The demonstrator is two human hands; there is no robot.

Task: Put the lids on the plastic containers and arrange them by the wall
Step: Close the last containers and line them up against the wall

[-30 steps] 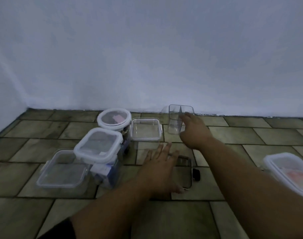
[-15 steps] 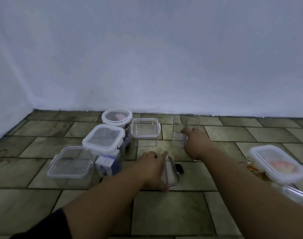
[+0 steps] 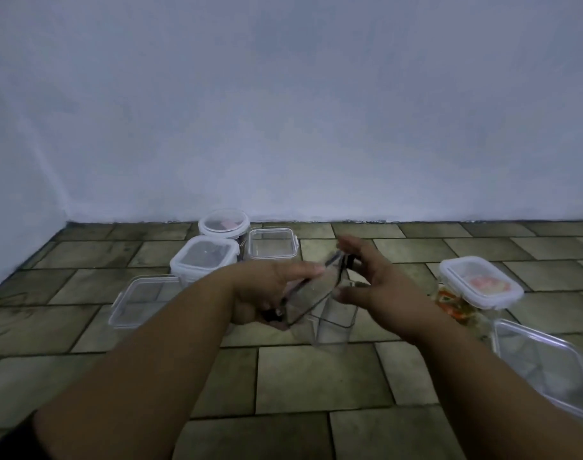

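My left hand (image 3: 267,290) grips a clear lid with a dark rim (image 3: 308,295), tilted above the floor. My right hand (image 3: 374,280) holds a tall clear container (image 3: 333,318) by its top, thumb on the near side and fingers on the far side. The lid's right edge meets the container's open top. By the wall (image 3: 283,127) stand a round lidded container (image 3: 223,224), a square lidded container (image 3: 205,257) and an open square container (image 3: 272,242).
A flat clear container (image 3: 144,300) lies on the tiled floor at the left. At the right stands a lidded container with pink contents (image 3: 479,282), and a large clear lidded box (image 3: 542,363) lies near my right forearm.
My left hand lifted the dark-rimmed lid off the floor. My right hand pulled the tall clear container away from the wall toward me, and lid and container now meet.
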